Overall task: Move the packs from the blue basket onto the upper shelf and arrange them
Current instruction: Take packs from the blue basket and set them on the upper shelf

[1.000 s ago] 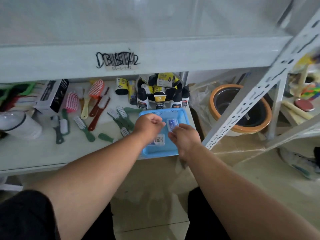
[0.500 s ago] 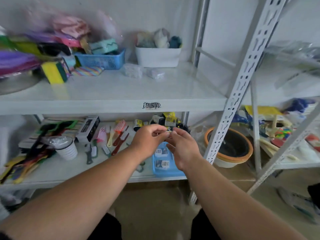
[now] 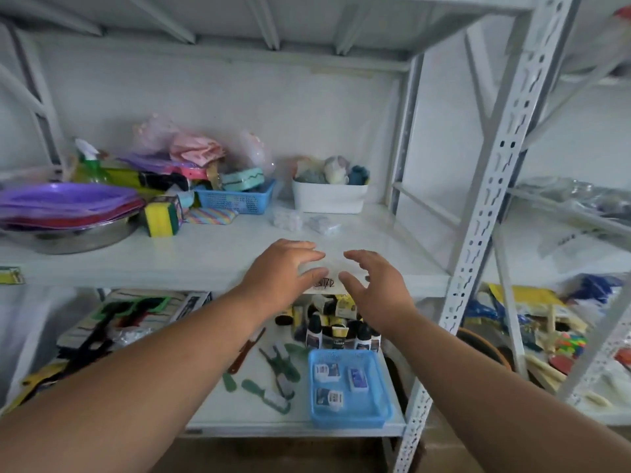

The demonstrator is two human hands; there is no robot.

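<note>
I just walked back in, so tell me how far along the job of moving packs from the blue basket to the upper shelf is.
Done: two pale packs lie on the upper shelf, though blur hides their labels. In hand: nothing; the left hand and right hand hover open at the shelf's front edge. Left: three packs remain in the blue basket on the lower shelf.

On the upper shelf (image 3: 211,254), two packs (image 3: 307,222) lie side by side near the middle, just before a tub (image 3: 329,198) at the back. Left of the tub sits a mesh basket (image 3: 235,199), then a sponge (image 3: 160,218) and stacked plates (image 3: 65,204) on a metal basin (image 3: 68,238) (farthest left). Both hands (image 3: 278,273) (image 3: 375,288) hover over the shelf's front edge, apart. Below, at the lower shelf's right front, the task basket (image 3: 351,413) holds three packs (image 3: 327,372).
</note>
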